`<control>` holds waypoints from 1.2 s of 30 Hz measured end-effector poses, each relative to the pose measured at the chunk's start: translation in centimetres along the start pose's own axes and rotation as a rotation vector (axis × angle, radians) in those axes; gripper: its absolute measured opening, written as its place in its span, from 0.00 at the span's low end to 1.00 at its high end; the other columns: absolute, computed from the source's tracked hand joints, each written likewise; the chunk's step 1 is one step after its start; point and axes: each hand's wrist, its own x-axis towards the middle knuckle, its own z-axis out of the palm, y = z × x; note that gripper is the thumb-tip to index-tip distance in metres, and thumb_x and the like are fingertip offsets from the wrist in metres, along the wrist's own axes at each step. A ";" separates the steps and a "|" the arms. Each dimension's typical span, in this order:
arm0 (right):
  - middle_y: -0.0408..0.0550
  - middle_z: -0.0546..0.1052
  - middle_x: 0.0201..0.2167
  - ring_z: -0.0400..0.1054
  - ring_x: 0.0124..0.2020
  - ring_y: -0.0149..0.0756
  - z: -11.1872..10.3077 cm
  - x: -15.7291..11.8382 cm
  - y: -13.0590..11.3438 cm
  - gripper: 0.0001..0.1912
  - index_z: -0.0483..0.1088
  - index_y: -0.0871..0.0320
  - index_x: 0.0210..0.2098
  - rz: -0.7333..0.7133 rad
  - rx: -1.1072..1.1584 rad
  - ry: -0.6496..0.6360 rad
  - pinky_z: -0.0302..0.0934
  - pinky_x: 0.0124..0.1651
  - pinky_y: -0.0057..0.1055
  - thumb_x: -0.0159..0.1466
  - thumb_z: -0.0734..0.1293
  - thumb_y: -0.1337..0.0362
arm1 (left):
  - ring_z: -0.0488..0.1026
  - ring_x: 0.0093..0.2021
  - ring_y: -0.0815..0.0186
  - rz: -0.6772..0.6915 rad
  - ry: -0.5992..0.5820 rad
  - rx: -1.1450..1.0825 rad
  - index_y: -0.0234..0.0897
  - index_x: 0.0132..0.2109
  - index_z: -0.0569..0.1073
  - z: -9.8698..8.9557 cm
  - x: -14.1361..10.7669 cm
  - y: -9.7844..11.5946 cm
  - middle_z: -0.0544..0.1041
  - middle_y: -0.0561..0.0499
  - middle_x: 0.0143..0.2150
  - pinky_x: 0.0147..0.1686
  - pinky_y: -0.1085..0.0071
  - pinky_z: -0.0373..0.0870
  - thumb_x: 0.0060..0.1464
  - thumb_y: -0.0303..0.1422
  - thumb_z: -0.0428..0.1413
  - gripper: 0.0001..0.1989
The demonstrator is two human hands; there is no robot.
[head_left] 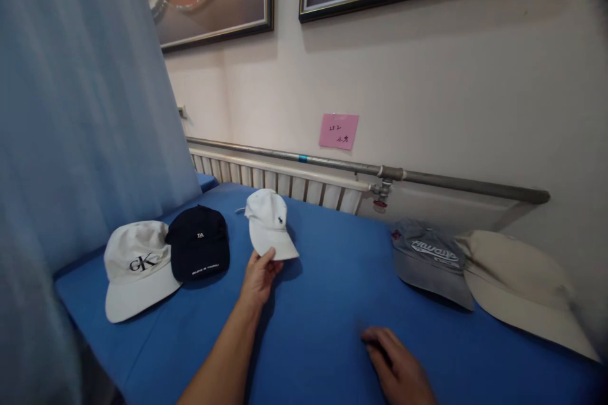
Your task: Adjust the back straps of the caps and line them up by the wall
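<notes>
A small white cap (266,218) with a dark logo is held by its brim in my left hand (261,275), thumb on top. To its left, a navy cap (200,240) partly overlaps a white cap with black letters (137,262). On the right side lie a grey cap with white lettering (430,262) and a beige cap (522,281), touching each other. My right hand (396,361) is low over the blue surface, fingers curled and slightly blurred; whether anything is in it is hidden.
The caps are on a blue-covered bed (323,304). Behind it run a white radiator (285,183) and a metal pipe (451,183) with a valve. A blue curtain (85,101) hangs at the left. A pink note (339,131) and framed pictures are on the wall.
</notes>
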 end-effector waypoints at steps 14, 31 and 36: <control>0.48 0.78 0.32 0.71 0.27 0.36 -2.4 1.1 0.4 0.18 0.72 0.57 0.35 0.543 1.018 0.333 0.59 0.23 0.27 0.44 0.74 0.61 | 0.72 0.36 0.64 0.062 -0.446 0.493 0.34 0.33 0.81 0.3 -1.6 -1.6 0.78 0.49 0.31 0.40 0.72 0.68 0.39 0.29 0.67 0.09; 0.40 0.79 0.33 0.74 0.34 0.39 -2.6 1.1 1.6 0.21 0.72 0.52 0.39 0.411 1.233 0.286 0.68 0.36 0.34 0.43 0.69 0.70 | 0.65 0.59 0.45 0.016 -0.318 0.409 0.32 0.17 0.71 0.7 -1.4 -0.6 0.67 0.50 0.63 0.32 0.77 0.72 0.23 0.27 0.69 0.13; 0.50 0.80 0.34 0.74 0.42 0.47 -1.6 -0.2 1.0 0.14 0.75 0.54 0.39 0.185 0.752 0.168 0.68 0.40 0.40 0.55 0.67 0.57 | 0.71 0.53 0.53 0.018 -0.173 0.423 0.37 0.29 0.78 1.1 -1.1 -0.9 0.69 0.50 0.62 0.31 0.78 0.71 0.25 0.28 0.68 0.16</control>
